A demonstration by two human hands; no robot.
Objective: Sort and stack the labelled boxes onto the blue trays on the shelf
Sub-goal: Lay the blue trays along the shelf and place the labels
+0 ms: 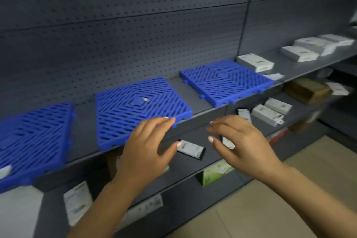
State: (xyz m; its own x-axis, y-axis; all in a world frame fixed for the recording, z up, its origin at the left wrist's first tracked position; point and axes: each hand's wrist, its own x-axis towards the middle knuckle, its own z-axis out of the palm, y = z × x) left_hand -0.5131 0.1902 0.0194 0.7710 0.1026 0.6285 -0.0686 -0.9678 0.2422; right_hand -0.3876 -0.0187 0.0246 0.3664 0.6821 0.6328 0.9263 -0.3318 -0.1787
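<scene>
Grey shelf [208,110] carrying three blue trays [139,110] side by side, all bare, likely spaced for separate sorts. White labelled boxes [255,62] clustered right of the middle tray, flat, grey-printed labels. Left hand [146,147] and right hand [241,141] just below the middle tray's front edge, each grip wide, holding nothing.

Both bare forearms reach forward. The left hand [144,148] and right hand [242,146] hover palms down, fingers loosely spread, holding nothing.
</scene>
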